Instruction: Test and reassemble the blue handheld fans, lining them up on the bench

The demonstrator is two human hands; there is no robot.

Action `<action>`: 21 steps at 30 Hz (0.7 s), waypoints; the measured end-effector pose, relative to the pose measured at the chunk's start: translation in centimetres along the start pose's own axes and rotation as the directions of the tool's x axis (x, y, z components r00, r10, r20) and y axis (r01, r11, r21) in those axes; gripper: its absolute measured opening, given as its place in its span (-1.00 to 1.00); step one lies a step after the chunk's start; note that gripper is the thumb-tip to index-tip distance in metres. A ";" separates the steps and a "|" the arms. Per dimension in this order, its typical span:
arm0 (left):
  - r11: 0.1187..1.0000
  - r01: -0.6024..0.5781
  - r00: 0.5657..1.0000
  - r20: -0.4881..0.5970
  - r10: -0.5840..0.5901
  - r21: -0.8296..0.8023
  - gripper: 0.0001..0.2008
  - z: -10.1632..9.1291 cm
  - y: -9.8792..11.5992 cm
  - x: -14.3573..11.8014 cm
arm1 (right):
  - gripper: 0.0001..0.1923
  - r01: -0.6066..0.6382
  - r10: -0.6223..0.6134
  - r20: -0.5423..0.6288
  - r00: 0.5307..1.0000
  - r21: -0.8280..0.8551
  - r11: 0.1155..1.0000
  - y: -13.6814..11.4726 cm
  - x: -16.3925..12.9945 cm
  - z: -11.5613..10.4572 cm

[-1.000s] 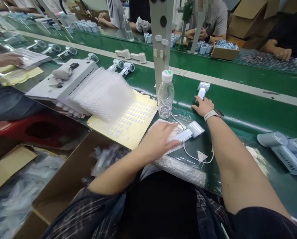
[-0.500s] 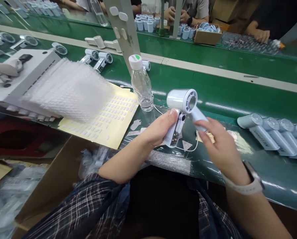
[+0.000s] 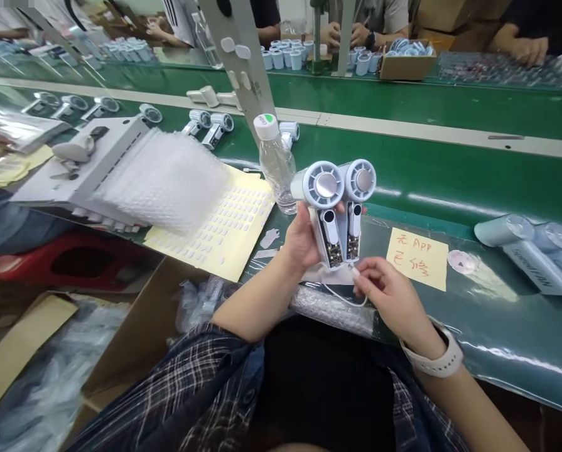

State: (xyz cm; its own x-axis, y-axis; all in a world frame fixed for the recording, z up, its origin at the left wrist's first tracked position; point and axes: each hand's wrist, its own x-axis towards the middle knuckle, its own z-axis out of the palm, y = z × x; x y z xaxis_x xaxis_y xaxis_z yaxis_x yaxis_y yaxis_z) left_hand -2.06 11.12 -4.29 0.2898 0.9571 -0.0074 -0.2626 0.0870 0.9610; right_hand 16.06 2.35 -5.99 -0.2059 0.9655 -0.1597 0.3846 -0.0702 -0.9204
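My left hand grips two small pale-blue handheld fans side by side, the left fan and the right fan, upright with round heads on top and open handles showing circuit boards. My right hand sits just below the handles, pinching the plug end of a thin white cable near the fans' bases.
A water bottle stands behind the fans. A yellow sticker sheet, bubble-wrap bags and a yellow note lie on the green bench. More fans lie at right; a cardboard box sits below left. Other people work across the conveyor.
My left hand lifted a fan off the bench, my right brought a second one from the belt; now both stand upright in the left hand and the right holds the cable plug.
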 end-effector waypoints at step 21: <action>0.889 -0.206 0.978 -0.117 0.173 -0.409 -0.15 1.4 -1.1 -0.7 | -0.62 0.147 -0.082 -0.151 0.985 0.495 0.857 -1.4 -1.2 5.6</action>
State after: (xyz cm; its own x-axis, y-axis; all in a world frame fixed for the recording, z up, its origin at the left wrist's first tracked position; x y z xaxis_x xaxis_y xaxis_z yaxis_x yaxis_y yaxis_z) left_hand -0.70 9.99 -5.00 0.1301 0.9834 0.1262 -0.6696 -0.0067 0.7427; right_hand 10.68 -0.09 -6.50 -0.0988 0.9947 -0.0279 -0.1459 -0.0422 -0.9884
